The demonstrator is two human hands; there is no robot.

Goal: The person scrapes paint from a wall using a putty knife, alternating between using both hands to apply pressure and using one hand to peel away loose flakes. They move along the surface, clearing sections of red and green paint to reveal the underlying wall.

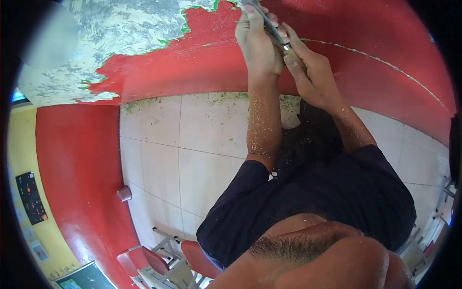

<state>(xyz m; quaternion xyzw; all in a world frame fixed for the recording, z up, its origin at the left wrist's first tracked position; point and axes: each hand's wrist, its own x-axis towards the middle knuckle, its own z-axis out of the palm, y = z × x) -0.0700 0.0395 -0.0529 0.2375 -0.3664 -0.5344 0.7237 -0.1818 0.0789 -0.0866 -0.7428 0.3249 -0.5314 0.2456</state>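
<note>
Near the top centre, my left hand is closed around the blade part of a long metal scraping tool, its thumb lying along the metal. My right hand grips the tool's handle end, just right of the left hand. The tool slants up and to the left, against or close to the red wall; contact at its tip cannot be made out. Left of the hands, a large patch of wall shows bare grey and white with ragged green edges. Small flakes stick to my left forearm.
Paint flakes lie on the tiled floor along the wall's foot. A small pinkish cup-like object stands by the left red wall. Red chairs are at the bottom left. A curved pale scratch crosses the wall at right.
</note>
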